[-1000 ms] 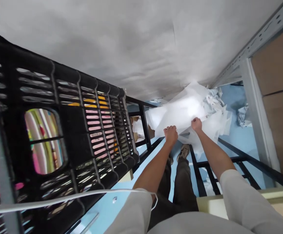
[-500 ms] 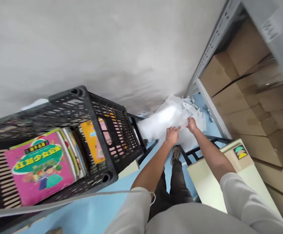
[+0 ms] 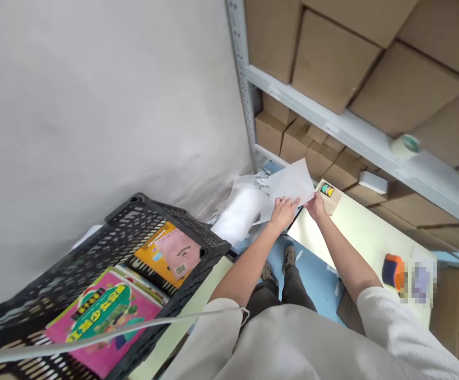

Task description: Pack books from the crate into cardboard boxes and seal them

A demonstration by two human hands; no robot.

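A thin white sheet (image 3: 289, 183), paper-like or foam, stretches out in front of me over the gap beside the table. My right hand (image 3: 315, 206) pinches its near right edge. My left hand (image 3: 284, 212), with a ring on one finger, grips the near edge, its fingers lying over the top face; the thumb is hidden. Beyond my left hand, a bulky white roll (image 3: 239, 210) of similar material lies low by the wall, with white scraps (image 3: 261, 178) at its far end.
On my left, a black plastic crate (image 3: 124, 229) holds a pink picture book (image 3: 106, 316) and orange books (image 3: 156, 248). To the right, a pale table (image 3: 356, 227) carries an orange-and-dark object (image 3: 393, 272). Behind it, a metal shelf (image 3: 332, 126) bears cardboard boxes (image 3: 332, 58) and a tape roll (image 3: 405, 146).
My view has swung right, showing more shelf and table. Both hands have moved from over the white roll toward the table, and the sheet in them now stands apart from the roll.
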